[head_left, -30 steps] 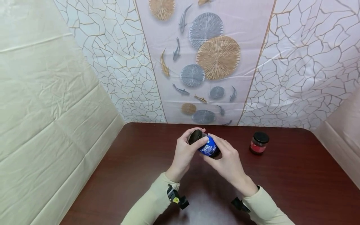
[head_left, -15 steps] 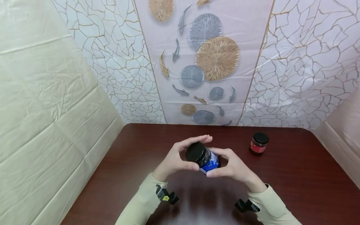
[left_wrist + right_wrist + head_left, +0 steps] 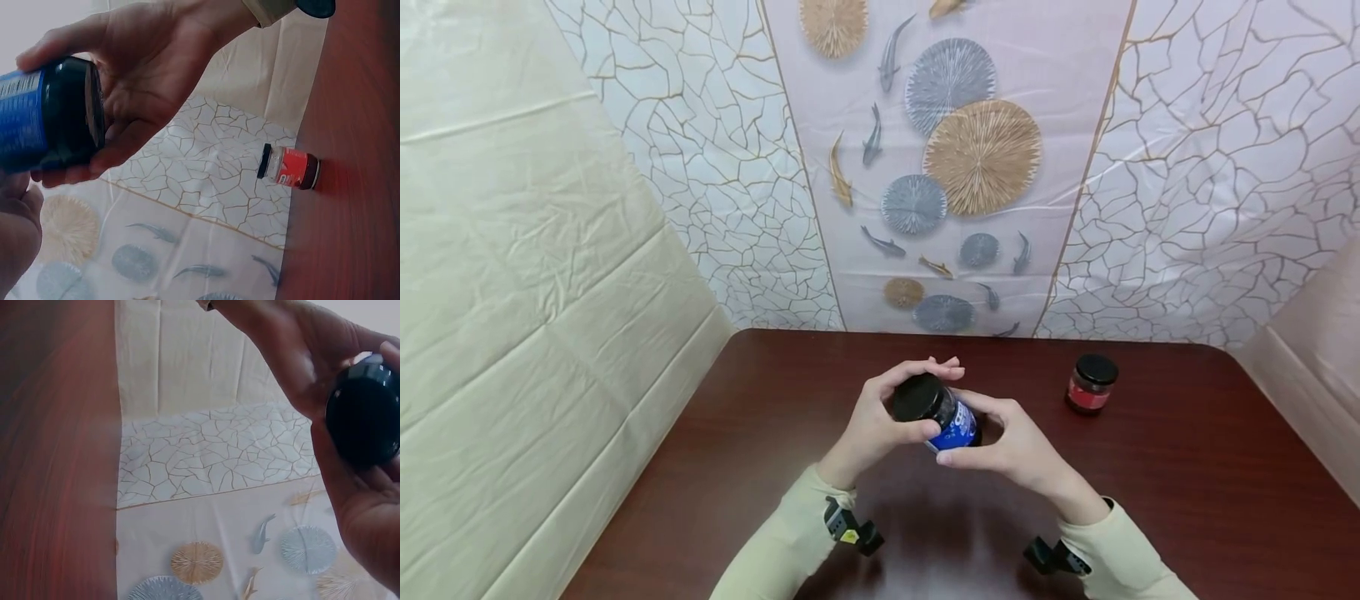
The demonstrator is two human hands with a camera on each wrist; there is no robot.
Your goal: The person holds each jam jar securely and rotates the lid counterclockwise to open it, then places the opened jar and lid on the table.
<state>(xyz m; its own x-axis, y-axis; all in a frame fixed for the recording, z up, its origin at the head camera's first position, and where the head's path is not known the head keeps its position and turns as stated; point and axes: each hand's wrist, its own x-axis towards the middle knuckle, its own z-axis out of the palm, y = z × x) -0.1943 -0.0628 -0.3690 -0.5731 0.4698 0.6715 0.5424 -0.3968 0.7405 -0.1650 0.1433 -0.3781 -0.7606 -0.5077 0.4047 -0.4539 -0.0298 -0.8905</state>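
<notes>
A glass jar (image 3: 956, 428) with a blue label, dark contents and a black lid (image 3: 919, 397) is held tilted above the table, lid toward the left. My left hand (image 3: 880, 417) grips it at the lid end, thumb on the near side and fingers over the far side. At the base end my right hand (image 3: 1011, 442) holds the jar between thumb and fingers. In the left wrist view the jar (image 3: 59, 119) shows its label and base beside the right hand (image 3: 156, 62). The right wrist view shows its dark round end (image 3: 362, 419).
A second jar (image 3: 1091, 384), with a red label and black lid, stands upright on the dark red-brown table (image 3: 1187, 467) at the back right. A patterned cloth (image 3: 760, 208) hangs behind the table, and a cream cloth (image 3: 550, 292) hangs at the left.
Both hands have come nearer to me with the jar since a second ago, then risen slightly. The lid has turned more into view, and the left thumb has shifted. The red-labelled jar stays put.
</notes>
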